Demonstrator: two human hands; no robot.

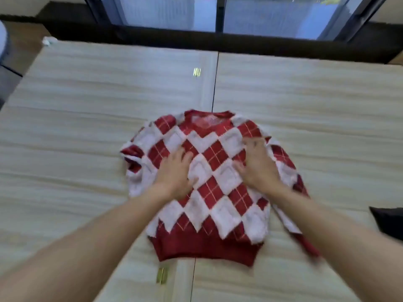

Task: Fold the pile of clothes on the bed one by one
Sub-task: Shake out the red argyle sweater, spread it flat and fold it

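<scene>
The red-and-white argyle knit sweater (209, 184) lies flat, face up, collar away from me, on the pale wood-grain surface (87, 105). My left hand (174, 173) presses palm-down on its chest, fingers spread open. My right hand (257, 162) rests beside it, fingers loosely open, gripping nothing I can see.

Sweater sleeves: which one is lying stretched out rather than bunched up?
The sleeve on the person's right, running straight down past the right hand toward the hem. The left sleeve is crumpled short beside the body, near the left hand.
</scene>
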